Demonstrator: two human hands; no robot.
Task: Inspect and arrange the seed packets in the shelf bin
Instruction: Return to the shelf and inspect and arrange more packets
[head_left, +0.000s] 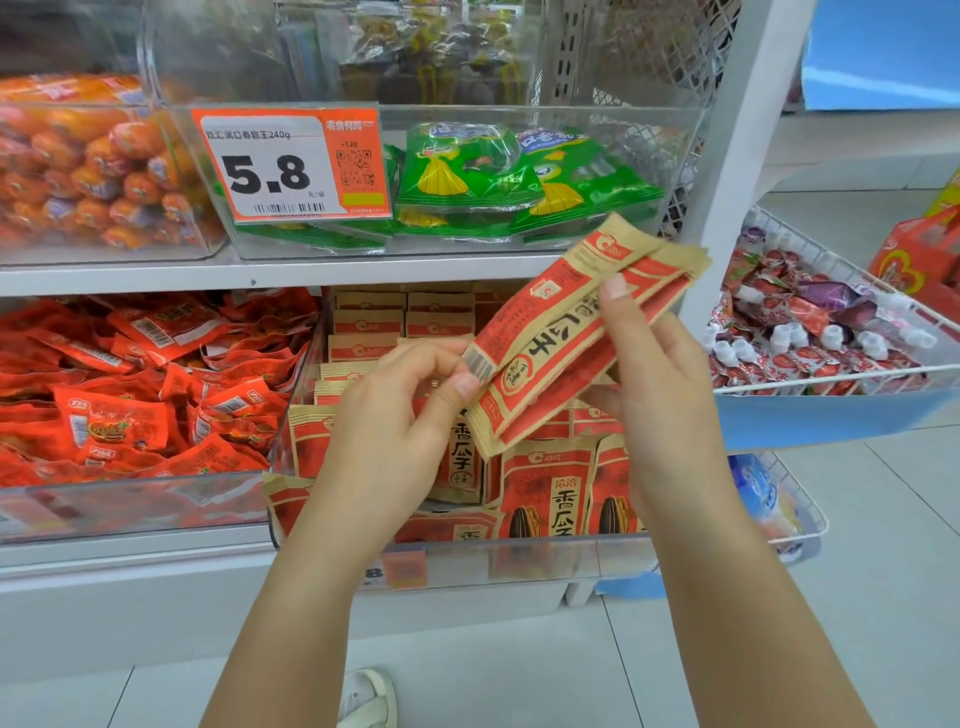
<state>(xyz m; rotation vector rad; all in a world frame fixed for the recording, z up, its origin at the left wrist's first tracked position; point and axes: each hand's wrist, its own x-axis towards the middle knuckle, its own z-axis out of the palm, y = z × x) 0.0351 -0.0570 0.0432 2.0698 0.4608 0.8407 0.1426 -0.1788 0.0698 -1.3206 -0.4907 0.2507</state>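
I hold a small stack of red-and-tan seed packets (566, 332) tilted in front of the lower shelf. My left hand (400, 415) pinches the stack's lower left corner by the barcode. My right hand (654, 374) grips the stack from the right, with its thumb laid across the front. Below and behind the stack sits the clear shelf bin (545, 558), holding several more of the same packets (550, 488), some upright and some leaning.
A clear bin of red snack sachets (130, 384) sits to the left. Above are a bin of green packets (498, 176) with a 5.8 price tag (285, 166) and a bin of orange sausages (78, 166). White wire baskets (831, 332) stand right of the shelf post (727, 171).
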